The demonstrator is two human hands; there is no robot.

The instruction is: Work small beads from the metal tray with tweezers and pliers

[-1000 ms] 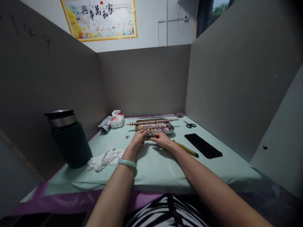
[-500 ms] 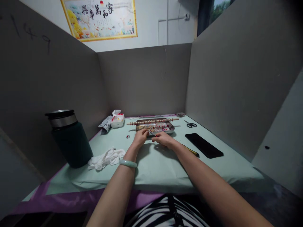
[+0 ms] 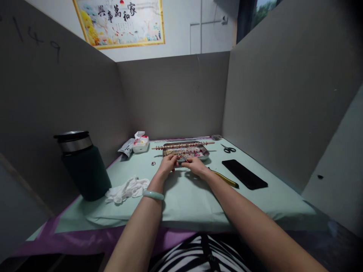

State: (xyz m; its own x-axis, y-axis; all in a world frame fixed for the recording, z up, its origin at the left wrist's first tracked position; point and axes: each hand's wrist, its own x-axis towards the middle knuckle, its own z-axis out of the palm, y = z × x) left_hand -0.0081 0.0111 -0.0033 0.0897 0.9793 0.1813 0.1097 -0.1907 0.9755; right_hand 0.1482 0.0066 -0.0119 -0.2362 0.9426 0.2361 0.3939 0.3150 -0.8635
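My left hand, with a pale green bangle on the wrist, is closed in a pinch at the near edge of a metal tray. What its fingers hold is too small to make out; a bit of red shows just below them. My right hand is closed on slim metal tweezers, whose tips point up and left over the tray near my left fingertips. Small gold, pink and red beads lie in the tray. Across its far part rests a wooden stick with small beaded rings along it.
Yellow-handled pliers lie partly under my right forearm. Further right are a black phone and scissors. A small ring, crumpled white tissue, a dark green bottle and a white box are on the left.
My right hand has shifted slightly, and the tweezers now point more steeply upward, their tips a little apart from my left fingers. More of the pliers shows. My left hand stays nearly in place.
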